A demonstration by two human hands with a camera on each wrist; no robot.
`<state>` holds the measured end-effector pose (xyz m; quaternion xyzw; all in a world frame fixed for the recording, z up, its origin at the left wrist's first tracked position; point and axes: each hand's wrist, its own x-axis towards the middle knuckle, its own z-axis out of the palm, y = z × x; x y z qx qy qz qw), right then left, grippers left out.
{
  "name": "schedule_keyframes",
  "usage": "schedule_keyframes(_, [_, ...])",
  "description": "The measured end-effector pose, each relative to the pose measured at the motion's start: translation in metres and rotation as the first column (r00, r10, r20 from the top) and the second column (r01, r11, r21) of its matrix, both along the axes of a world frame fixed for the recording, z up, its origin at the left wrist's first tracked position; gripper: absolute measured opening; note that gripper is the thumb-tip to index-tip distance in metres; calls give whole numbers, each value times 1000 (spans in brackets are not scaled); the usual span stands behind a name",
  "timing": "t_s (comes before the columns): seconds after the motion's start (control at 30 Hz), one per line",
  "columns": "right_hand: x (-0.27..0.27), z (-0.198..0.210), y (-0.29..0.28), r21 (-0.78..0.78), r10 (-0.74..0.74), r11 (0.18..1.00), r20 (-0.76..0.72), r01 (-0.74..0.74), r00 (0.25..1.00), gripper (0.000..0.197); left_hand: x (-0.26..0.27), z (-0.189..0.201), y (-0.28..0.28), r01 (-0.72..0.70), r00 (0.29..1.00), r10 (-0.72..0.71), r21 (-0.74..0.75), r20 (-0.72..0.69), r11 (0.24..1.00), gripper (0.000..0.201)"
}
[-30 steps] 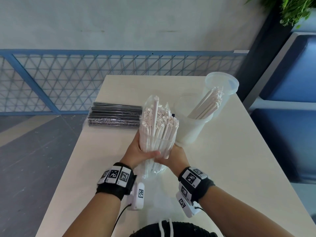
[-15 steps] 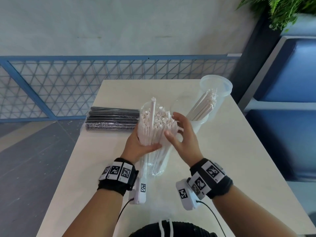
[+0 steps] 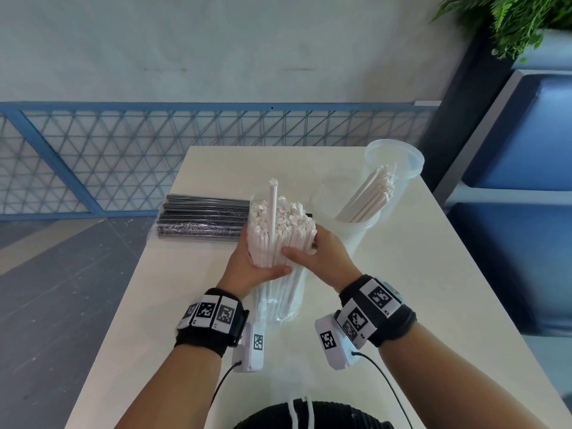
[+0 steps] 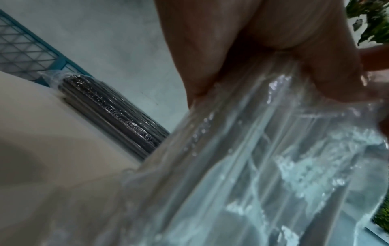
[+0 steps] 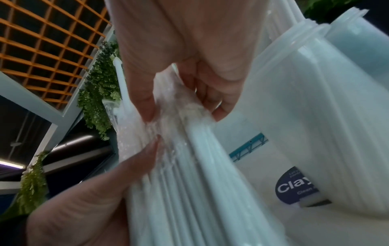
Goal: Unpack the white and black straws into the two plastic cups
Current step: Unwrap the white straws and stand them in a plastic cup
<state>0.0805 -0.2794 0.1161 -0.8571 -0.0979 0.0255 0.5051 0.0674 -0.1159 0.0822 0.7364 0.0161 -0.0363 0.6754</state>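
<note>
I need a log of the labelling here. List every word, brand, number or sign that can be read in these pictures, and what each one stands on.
"Clay": cut off at its right edge, white on the dark round sticker on the near plastic cup.
A smaller line under it starts "Clean"; the rest is cut off.
Tiny print above "Clay": too blurred to read.
Wristband markers: black-and-white square codes; their small characters are too small to read.
</note>
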Motion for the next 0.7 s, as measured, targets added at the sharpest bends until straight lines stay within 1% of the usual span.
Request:
schedule_keyframes(0.13, [-1, 1, 3, 102, -64, 993, -19, 66, 998, 33, 0, -1, -3, -42, 999, 42, 13, 2, 999, 105])
schedule_keyframes(0.23, [-4, -1, 4, 176, -77, 981, -14, 78, 997, 24, 1, 0, -3, -55, 998, 55, 27, 9, 998, 107])
schedule_keyframes(0.27, [-4, -2, 5, 194, -81, 978, -5, 80, 997, 24, 2, 1, -3, -53, 999, 53, 31, 7, 998, 107])
schedule_keyframes(0.33, [-4, -3, 6, 232, -106, 968, 25, 97, 994, 32, 3, 2, -3, -50, 999, 49, 43, 11, 998, 107])
schedule_keyframes(0.37, [-4, -2, 6, 256, -119, 961, 36, 106, 992, 32, 4, 2, -2, -47, 999, 46, 52, 15, 998, 107])
schedule_keyframes(0.4, [-4, 1, 6, 286, -137, 951, 43, 119, 990, 25, 4, 2, -2, -43, 999, 42, 62, 13, 997, 108])
schedule_keyframes(0.43, [-2, 3, 4, 316, -146, 940, 46, 124, 988, 13, 5, 2, -2, -39, 999, 39, 72, 8, 997, 111])
schedule_keyframes(0.47, [0, 6, 2, 343, -159, 930, 50, 133, 986, 6, 5, 2, -2, -31, 1000, 31, 78, 3, 996, 113])
schedule_keyframes(0.5, [4, 10, 1, 373, -190, 914, 46, 160, 981, 23, 5, 1, -3, -23, 1000, 23, 86, 4, 996, 114])
schedule_keyframes(0.53, [6, 16, 0, 398, -214, 901, 57, 175, 975, 32, 5, 1, -4, -16, 1000, 16, 99, 4, 995, 115])
schedule_keyframes(0.57, [10, 20, -2, 432, -245, 879, 52, 199, 968, 32, 5, 1, -5, -15, 1000, 15, 114, 4, 993, 117])
schedule_keyframes(0.63, [16, 29, -6, 502, -271, 839, 47, 212, 961, 17, 6, 1, -6, -8, 1000, 8, 128, 3, 992, 117])
schedule_keyframes(0.67, [18, 35, -8, 531, -282, 820, 46, 216, 958, 14, 6, 1, -7, -2, 1000, 1, 130, 4, 992, 115])
schedule_keyframes(0.7, [19, 41, -11, 551, -289, 805, 44, 218, 956, 17, 7, 1, -7, 1, 1000, -1, 134, 1, 991, 112])
